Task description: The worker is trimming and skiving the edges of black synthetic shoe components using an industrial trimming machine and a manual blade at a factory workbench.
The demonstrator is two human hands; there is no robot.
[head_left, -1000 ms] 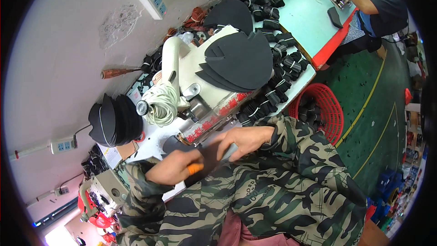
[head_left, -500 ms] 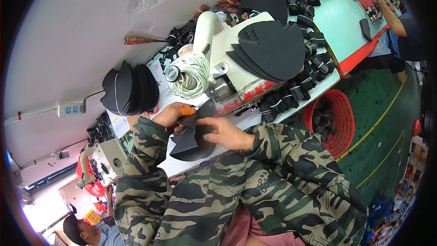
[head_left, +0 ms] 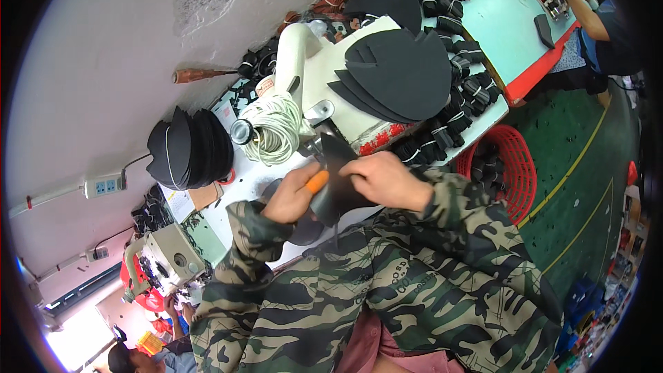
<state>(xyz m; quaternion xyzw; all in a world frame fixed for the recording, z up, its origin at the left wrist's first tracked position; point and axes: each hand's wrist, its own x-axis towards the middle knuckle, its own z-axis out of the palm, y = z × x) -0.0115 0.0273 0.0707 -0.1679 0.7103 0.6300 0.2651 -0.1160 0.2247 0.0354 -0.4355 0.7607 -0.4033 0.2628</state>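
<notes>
Both my hands are on a black flat piece of leather-like material [head_left: 337, 159], which is bent and held upright in front of the sewing machine [head_left: 295, 62]. My left hand [head_left: 295, 195], with an orange cover on one finger, is closed on its left side. From the right, my right hand [head_left: 390, 181] pinches the piece near its middle. Below my left hand another dark piece [head_left: 305, 233] lies on the white table [head_left: 228, 217], partly covered. Several large black cut pieces [head_left: 400, 72] rest in a fanned pile on the machine.
A tied stack of black pieces [head_left: 190, 148] stands at left, beside a coil of pale cord [head_left: 275, 131]. Tied black bundles [head_left: 452, 110] line the table's right edge. A red basket [head_left: 521, 173] sits on the green floor. Co-workers at machines appear at upper right and lower left.
The black piece has been raised and turned more upright between my hands. My left hand moved right and down, my right hand slightly right and up. The dark piece below has come into view.
</notes>
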